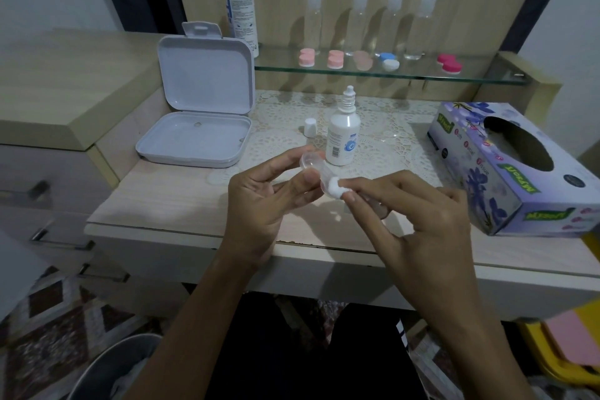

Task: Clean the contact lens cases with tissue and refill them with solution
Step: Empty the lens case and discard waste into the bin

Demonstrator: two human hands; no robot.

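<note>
On my feed, itemised: left hand point(259, 201), fingers curled, pinching a clear contact lens case point(316, 169) above the near edge of the counter point(168, 201). Right hand point(412, 204), fingertips pinched on a small white tissue wad point(336, 189) pressed into the case's nearer well. Just beyond the case, a small solution bottle point(343, 133), upright, uncapped; its white cap point(310, 127) stands just left of it. Far left on the counter, a grey hinged box point(201, 107), lid raised. Right, a floral tissue box point(519, 169). On the glass shelf point(389, 75) behind: a tall solution bottle point(239, 6), four clear bottles point(370, 26), and lens cases in pink, blue-white and magenta point(449, 63).
</note>
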